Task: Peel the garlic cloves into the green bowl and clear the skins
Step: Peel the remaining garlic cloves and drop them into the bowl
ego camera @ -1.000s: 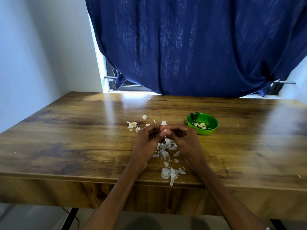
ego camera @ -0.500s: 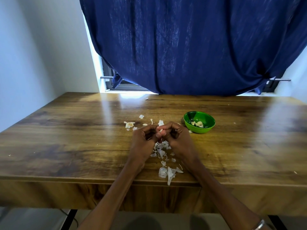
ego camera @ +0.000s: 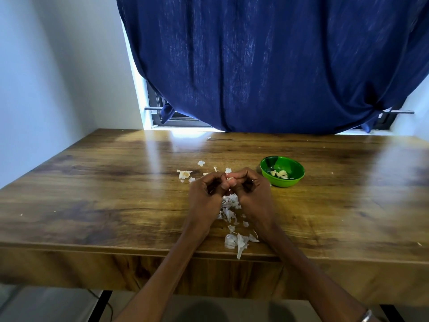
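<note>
My left hand and my right hand meet fingertip to fingertip over the middle of the wooden table. Between them they pinch a small garlic clove, mostly hidden by the fingers. The green bowl stands just right of my right hand and holds a few peeled cloves. White garlic skins lie under and between my wrists. A larger heap of skins sits at the table's near edge.
More skin scraps and a garlic remnant lie left of my hands, beyond my fingers. A dark blue curtain hangs behind the table over a window. A white wall stands at the left.
Both hands stay together on the clove with only small finger movements. The view has shifted slightly; the bowl and the skins have not moved.
</note>
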Available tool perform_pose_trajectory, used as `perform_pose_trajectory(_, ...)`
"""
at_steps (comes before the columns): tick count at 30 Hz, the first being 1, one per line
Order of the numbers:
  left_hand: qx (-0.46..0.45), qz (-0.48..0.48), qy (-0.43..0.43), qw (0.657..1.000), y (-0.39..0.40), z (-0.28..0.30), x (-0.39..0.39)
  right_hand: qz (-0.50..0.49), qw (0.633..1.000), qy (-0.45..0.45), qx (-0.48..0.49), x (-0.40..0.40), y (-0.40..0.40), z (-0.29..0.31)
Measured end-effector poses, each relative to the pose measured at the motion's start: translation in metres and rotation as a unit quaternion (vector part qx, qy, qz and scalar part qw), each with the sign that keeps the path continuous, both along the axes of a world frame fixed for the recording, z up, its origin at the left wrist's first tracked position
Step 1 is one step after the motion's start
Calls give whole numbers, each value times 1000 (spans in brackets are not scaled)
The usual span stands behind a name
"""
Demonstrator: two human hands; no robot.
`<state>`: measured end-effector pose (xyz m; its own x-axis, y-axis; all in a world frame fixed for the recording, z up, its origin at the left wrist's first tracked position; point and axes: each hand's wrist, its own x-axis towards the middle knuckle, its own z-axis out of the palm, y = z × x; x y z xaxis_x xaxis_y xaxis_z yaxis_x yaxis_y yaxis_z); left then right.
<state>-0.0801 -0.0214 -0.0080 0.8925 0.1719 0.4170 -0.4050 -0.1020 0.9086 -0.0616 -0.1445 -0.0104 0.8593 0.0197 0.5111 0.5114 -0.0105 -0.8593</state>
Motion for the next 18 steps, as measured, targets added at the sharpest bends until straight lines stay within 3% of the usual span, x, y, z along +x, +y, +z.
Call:
perform_pose_trajectory(4,-48,-23,18,998,3,-1,-3,13,1000,18,21,-1,-3,1)
perform_pose_trajectory(18,-30,-24,46,998,4,3,-4,42,999,24,-21,1,-5,-2)
